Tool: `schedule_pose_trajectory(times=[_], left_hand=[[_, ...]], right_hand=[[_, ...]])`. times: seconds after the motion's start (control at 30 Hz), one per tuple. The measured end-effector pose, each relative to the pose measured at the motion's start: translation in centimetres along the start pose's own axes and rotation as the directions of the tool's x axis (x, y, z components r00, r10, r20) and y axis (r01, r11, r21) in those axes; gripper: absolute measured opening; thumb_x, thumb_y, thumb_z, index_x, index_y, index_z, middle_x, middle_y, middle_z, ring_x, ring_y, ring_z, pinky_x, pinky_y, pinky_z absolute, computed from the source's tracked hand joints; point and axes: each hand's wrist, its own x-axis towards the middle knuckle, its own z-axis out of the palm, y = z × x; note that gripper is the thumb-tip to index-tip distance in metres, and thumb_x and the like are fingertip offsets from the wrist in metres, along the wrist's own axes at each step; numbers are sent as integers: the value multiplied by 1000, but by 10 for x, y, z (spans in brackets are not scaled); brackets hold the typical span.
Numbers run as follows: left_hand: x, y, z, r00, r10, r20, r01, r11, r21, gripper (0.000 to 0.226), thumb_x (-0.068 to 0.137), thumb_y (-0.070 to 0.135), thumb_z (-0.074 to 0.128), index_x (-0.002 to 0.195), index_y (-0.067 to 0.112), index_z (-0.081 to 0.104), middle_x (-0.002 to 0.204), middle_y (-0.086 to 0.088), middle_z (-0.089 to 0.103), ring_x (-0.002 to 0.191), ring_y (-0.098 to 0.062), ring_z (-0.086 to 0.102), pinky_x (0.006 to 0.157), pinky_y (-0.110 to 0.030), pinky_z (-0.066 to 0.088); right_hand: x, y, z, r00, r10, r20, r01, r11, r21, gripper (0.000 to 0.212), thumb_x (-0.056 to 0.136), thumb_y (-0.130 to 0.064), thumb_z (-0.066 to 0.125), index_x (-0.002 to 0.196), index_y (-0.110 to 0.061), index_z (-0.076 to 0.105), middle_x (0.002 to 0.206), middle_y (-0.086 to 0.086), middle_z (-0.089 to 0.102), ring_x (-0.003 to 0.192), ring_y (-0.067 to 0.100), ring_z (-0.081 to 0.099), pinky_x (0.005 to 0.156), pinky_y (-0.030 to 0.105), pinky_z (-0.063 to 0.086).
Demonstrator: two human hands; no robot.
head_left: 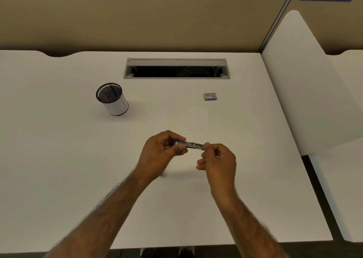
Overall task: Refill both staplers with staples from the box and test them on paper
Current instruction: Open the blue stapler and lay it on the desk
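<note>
A small stapler (191, 145) with a metal body and a bluish end is held level above the white desk. My left hand (163, 152) grips its left end, and my right hand (217, 160) pinches its right end between thumb and fingers. A small staple box (210, 96) lies farther back on the right. A white sheet of paper (198, 118) lies flat between the box and my hands. A small dark object (161, 174) peeks out on the desk beside my left wrist; what it is I cannot tell.
A black mesh pen cup (112, 99) stands at the back left. A grey cable tray opening (176, 68) runs along the back of the desk (59, 149). A white divider panel (306, 85) bounds the right side.
</note>
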Motion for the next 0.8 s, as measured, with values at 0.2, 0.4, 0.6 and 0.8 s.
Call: schedule_pose_trajectory(times=[0.2, 0.4, 0.6, 0.8], left_hand=[[-5, -7, 10, 999, 29, -32, -26, 994, 104, 15, 87, 9, 74, 101, 14, 71, 92, -3, 78, 83, -12, 77, 81, -25, 61], [-14, -6, 17, 970, 238, -52, -216, 939, 269, 18, 87, 14, 75, 95, 29, 71, 88, 9, 75, 84, -8, 72, 79, -19, 57], [-24, -4, 15, 658, 670, 343, -656, 287, 698, 24, 101, 22, 55, 123, 16, 62, 120, -5, 71, 96, -22, 70, 65, -35, 61], [-32, 17, 13, 684, 598, 417, -659, 263, 704, 38, 104, 32, 49, 140, 18, 46, 120, -6, 69, 96, -21, 67, 66, -36, 60]], right_hand=[[0, 5, 3, 996, 75, -50, -70, 993, 95, 19, 97, -24, 57, 88, -11, 67, 75, 6, 72, 61, 22, 72, 62, 36, 62], [3, 2, -1, 996, 88, -6, -81, 936, 343, 17, 97, -18, 58, 92, -7, 69, 84, 15, 74, 76, 29, 74, 72, 36, 61], [8, 0, -1, 948, 110, 300, -312, 525, 792, 24, 97, -12, 52, 114, 2, 62, 103, 18, 70, 97, 31, 68, 91, 42, 56], [10, 6, 1, 904, 90, 417, -413, 426, 805, 33, 97, -19, 51, 122, 0, 61, 115, 17, 68, 111, 31, 64, 103, 43, 48]])
